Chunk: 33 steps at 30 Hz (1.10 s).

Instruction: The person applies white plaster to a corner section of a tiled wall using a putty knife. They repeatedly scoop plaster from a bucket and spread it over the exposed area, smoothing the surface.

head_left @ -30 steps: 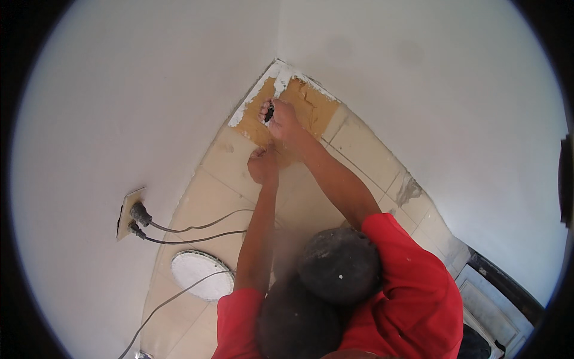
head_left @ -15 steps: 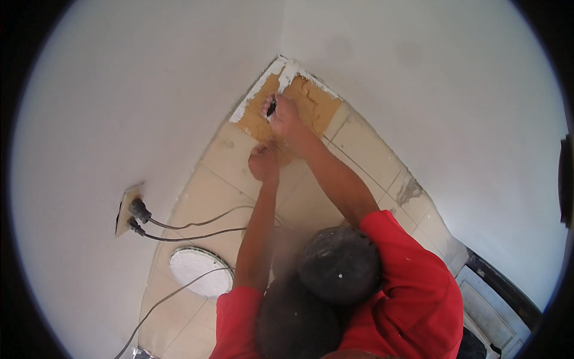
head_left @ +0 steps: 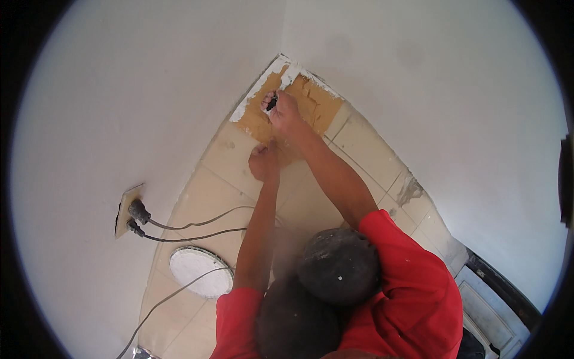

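Note:
A brown sheet, probably cardboard (head_left: 315,110), lies on the floor in the corner, with white paste smeared along its two wall-side edges. My right hand (head_left: 283,111) is closed around the black handle of a putty knife (head_left: 289,78). Its white-coated blade points toward the corner, over the sheet. My left hand (head_left: 263,161) is closed at the sheet's near edge, its fingertips bunched together. Whether a bit of the sheet is pinched in them I cannot make out.
Two plugs sit in a wall socket (head_left: 127,209) at left, their dark cables (head_left: 194,234) running toward my left arm. A round white lid-like disc (head_left: 200,270) lies on the tiles (head_left: 224,173). My dark-clad knees (head_left: 338,266) are below. A pale panel (head_left: 490,305) stands lower right.
My right hand has shifted slightly, and the knife blade has drawn back a little from the corner. The left hand has stayed in place.

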Each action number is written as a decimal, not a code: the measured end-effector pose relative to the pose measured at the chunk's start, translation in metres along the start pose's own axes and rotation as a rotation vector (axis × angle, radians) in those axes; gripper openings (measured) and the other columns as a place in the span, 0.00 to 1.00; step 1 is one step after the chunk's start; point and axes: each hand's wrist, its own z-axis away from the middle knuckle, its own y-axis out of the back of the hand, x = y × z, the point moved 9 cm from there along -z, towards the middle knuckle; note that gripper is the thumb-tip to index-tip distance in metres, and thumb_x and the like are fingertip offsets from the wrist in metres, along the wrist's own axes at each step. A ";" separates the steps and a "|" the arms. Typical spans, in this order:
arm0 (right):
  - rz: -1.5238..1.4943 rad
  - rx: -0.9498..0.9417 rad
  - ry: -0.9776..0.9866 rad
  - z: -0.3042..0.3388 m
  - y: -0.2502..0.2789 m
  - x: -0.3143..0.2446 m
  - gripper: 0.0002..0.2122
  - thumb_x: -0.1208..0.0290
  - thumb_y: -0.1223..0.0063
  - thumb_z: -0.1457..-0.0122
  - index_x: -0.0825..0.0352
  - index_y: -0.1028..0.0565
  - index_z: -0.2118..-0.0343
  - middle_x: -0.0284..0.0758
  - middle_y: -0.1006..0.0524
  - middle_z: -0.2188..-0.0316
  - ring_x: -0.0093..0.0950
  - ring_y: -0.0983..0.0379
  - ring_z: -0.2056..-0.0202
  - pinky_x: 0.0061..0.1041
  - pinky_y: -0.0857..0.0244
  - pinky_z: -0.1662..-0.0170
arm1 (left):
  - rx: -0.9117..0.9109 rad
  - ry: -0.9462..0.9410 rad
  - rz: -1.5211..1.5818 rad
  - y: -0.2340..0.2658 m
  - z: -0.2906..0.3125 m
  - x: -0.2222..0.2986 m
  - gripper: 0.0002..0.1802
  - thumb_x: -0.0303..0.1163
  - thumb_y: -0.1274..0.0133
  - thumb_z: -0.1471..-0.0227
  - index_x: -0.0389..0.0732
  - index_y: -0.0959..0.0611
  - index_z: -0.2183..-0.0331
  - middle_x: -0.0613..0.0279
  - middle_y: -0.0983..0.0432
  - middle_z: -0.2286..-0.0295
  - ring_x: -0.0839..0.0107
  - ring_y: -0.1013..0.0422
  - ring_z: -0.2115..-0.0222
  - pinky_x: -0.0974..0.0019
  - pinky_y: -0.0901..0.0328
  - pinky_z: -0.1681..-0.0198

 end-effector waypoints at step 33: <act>0.078 0.004 0.014 0.002 -0.006 -0.008 0.07 0.75 0.64 0.31 0.65 0.34 0.67 0.33 0.32 0.76 0.28 0.37 0.76 0.32 0.38 0.71 | 0.027 0.011 -0.018 0.009 0.011 0.013 0.29 0.57 0.32 0.57 0.40 0.11 0.64 0.59 0.15 0.70 0.60 0.19 0.68 0.56 0.27 0.62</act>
